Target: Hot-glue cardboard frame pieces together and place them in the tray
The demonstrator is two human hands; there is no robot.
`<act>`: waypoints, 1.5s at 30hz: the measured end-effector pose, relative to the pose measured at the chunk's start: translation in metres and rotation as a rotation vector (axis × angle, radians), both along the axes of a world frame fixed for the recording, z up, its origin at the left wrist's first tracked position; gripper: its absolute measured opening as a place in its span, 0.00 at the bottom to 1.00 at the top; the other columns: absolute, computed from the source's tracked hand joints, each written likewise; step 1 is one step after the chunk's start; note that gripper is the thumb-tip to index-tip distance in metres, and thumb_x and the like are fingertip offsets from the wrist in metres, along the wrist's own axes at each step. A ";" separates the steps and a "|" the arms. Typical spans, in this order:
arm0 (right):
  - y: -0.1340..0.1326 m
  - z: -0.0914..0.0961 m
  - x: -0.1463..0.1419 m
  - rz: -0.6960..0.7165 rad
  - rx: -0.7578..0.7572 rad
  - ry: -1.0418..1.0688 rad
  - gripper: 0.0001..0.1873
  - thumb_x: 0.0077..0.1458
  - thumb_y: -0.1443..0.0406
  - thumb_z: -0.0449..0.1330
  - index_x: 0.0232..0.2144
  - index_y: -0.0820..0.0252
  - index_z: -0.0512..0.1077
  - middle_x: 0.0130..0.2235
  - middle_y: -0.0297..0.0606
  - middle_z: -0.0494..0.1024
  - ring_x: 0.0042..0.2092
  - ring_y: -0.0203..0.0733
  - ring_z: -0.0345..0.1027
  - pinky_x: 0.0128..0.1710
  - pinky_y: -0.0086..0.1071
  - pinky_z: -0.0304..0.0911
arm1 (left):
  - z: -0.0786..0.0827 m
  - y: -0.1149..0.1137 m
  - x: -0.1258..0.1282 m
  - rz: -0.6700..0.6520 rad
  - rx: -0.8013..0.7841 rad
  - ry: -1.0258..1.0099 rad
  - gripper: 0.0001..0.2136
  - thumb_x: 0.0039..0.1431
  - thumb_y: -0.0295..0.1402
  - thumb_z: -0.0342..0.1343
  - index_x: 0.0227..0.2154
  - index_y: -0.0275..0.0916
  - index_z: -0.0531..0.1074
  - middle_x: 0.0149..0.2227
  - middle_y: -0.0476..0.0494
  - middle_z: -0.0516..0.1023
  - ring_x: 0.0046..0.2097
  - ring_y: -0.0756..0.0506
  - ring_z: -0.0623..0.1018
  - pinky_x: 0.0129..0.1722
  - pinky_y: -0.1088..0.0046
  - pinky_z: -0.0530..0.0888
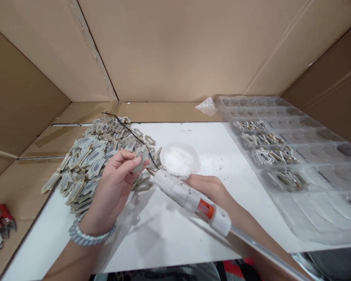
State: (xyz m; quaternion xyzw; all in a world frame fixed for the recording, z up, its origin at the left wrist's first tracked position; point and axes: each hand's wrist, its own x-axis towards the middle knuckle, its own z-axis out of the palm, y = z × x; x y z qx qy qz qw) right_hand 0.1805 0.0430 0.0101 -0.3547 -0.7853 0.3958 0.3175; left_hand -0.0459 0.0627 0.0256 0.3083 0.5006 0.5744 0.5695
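My left hand [115, 183] pinches one small flat ornate piece [139, 158] between thumb and fingers, held up over the white board. My right hand [212, 188] grips a white hot glue gun [190, 199] with an orange trigger; its metal nozzle [149, 170] touches or nearly touches the held piece. A clear glue stick juts from the gun's rear toward the lower right. Just left of the hands lies a big pile of the same grey and gold pieces [89, 160]. A bracelet circles my left wrist.
A shallow white dish [179, 159] sits right behind the gun. A clear plastic compartment tray [295, 164] on the right holds several finished pieces. Cardboard walls enclose the white board [152, 230]. A red tool [1, 218] lies at the far left. A black wire [128, 130] crosses the pile.
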 end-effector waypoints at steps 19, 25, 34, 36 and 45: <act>0.004 -0.016 -0.002 0.035 0.051 0.034 0.10 0.58 0.67 0.56 0.24 0.58 0.64 0.26 0.31 0.65 0.27 0.34 0.60 0.27 0.28 0.54 | 0.004 -0.003 0.006 -0.024 -0.018 0.032 0.12 0.40 0.33 0.71 0.24 0.39 0.71 0.37 0.49 0.80 0.32 0.52 0.76 0.33 0.77 0.74; 0.004 -0.016 -0.002 0.029 0.064 0.029 0.11 0.59 0.67 0.55 0.24 0.57 0.63 0.26 0.31 0.65 0.27 0.35 0.59 0.27 0.29 0.53 | 0.002 -0.003 0.004 -0.016 -0.027 0.027 0.11 0.41 0.32 0.71 0.24 0.39 0.73 0.41 0.48 0.82 0.38 0.51 0.78 0.33 0.81 0.73; 0.004 -0.016 -0.002 0.024 0.091 0.010 0.12 0.57 0.69 0.55 0.22 0.58 0.61 0.25 0.30 0.64 0.26 0.34 0.58 0.26 0.28 0.51 | 0.002 -0.001 0.005 0.009 -0.035 0.046 0.12 0.37 0.33 0.73 0.22 0.40 0.75 0.42 0.48 0.82 0.40 0.51 0.79 0.29 0.85 0.73; 0.004 -0.016 -0.002 0.023 0.087 0.006 0.11 0.56 0.70 0.56 0.22 0.58 0.61 0.25 0.30 0.64 0.26 0.34 0.58 0.26 0.28 0.51 | 0.002 -0.001 0.005 0.012 -0.040 0.042 0.12 0.37 0.33 0.74 0.22 0.40 0.75 0.43 0.49 0.82 0.39 0.52 0.78 0.29 0.86 0.72; 0.004 -0.014 -0.001 0.026 0.088 0.020 0.12 0.56 0.70 0.55 0.22 0.58 0.61 0.24 0.30 0.64 0.26 0.34 0.58 0.26 0.28 0.51 | 0.001 -0.001 0.005 0.022 -0.036 0.070 0.11 0.36 0.33 0.73 0.21 0.40 0.76 0.43 0.48 0.82 0.38 0.51 0.78 0.26 0.85 0.72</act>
